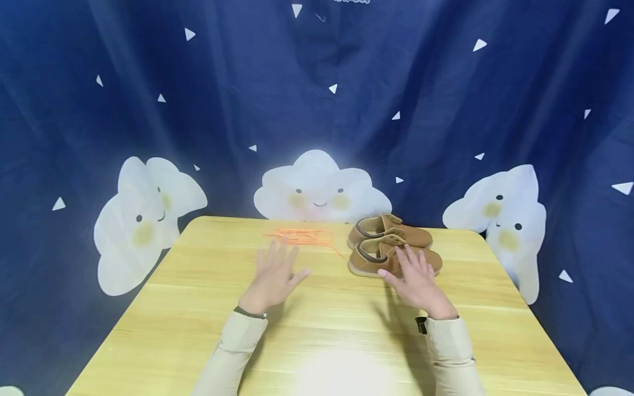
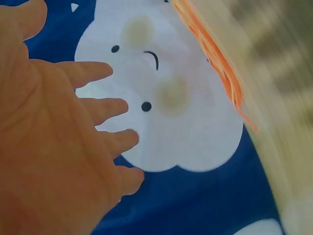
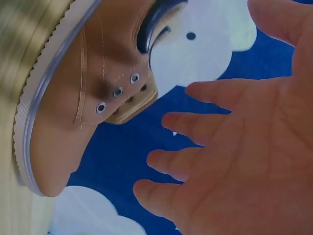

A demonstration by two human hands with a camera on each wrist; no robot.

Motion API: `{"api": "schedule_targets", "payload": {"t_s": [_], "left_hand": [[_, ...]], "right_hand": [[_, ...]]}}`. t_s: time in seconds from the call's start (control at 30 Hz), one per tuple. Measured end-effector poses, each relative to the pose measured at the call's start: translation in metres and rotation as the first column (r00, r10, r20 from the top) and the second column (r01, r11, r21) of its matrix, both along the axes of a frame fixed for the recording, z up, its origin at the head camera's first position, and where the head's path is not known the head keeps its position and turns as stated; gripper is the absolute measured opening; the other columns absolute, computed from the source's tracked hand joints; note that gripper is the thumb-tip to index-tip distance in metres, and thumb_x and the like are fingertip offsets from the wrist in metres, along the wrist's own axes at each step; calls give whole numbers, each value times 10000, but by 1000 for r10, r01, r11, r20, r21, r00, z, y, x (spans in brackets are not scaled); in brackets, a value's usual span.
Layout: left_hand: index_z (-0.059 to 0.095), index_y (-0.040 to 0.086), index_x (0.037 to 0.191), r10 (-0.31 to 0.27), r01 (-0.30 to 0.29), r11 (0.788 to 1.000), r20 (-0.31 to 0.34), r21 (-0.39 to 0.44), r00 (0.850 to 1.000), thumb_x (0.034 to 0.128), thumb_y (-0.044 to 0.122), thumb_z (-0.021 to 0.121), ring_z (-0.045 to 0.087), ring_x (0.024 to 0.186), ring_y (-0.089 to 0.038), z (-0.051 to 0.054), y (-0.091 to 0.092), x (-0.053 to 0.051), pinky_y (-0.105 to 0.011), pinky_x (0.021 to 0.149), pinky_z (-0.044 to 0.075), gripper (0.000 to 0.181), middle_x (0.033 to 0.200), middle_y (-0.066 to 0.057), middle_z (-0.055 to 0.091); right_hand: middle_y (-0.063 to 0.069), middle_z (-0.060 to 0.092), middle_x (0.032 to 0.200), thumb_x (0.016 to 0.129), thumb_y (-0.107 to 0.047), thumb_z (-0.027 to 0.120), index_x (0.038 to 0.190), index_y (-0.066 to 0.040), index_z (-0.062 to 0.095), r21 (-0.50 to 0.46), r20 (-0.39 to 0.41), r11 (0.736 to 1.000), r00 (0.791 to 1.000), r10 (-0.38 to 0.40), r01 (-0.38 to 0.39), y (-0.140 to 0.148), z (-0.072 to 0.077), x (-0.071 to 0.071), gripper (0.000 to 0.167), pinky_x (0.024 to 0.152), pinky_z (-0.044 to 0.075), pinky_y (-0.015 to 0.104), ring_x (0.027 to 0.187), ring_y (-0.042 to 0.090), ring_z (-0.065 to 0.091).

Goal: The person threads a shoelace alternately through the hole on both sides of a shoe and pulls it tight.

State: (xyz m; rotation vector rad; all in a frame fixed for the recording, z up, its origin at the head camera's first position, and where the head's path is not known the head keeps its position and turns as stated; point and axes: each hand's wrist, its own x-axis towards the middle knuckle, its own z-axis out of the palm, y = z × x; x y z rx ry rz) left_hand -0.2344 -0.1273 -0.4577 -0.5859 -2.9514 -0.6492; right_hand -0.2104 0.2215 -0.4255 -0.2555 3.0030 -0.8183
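Observation:
Two brown shoes stand side by side at the back right of the table, the nearer shoe (image 1: 366, 266) in front of the farther shoe (image 1: 418, 235). Its eyelets hold no lace in the right wrist view, where the shoe (image 3: 58, 137) fills the left side. An orange lace bundle (image 1: 307, 237) lies left of the shoes; the left wrist view shows the lace (image 2: 215, 54) too. My left hand (image 1: 272, 278), fingers spread, is above the table just in front of the lace. My right hand (image 1: 418, 283), also spread and holding nothing, hovers by the nearer shoe.
The wooden table (image 1: 198, 286) reaches back to a dark blue curtain (image 1: 317, 121) printed with smiling clouds and white triangles. A bright glare lies on the table's near middle.

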Motion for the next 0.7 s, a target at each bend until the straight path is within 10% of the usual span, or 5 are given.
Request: {"api": "schedule_targets", "payload": {"t_s": [0.2,0.37,0.7], "left_hand": [[253,104,1641,-175,115,957,214,268,961,1084,570,367,233,1588,-392,-5,7,-7,-586,1292,169,735,1718,-176,212],[274,158,1637,-236,59,900,369,433,899,1070,616,351,392,1516,-392,-14,20,-20,-597,1238,310,733,1693,-121,308],[328,49,1598,-272,-106,756,457,646,847,1121,294,383,558,1363,-429,-32,58,-50,-548,1161,441,539,1567,-256,456]], "right_hand": [[427,167,1621,1066,-463,512,1563,140,243,-45,-21,999,1000,23,-24,36,0,-17,826,1189,143,764,1484,655,125],[439,148,1616,1095,-472,433,1581,146,136,-190,136,982,991,14,12,77,-7,-37,841,1194,222,724,1486,629,171],[446,119,1608,1118,-422,324,1577,161,70,-281,326,941,941,-91,188,139,-26,-63,784,1168,345,654,1446,605,273]]}}
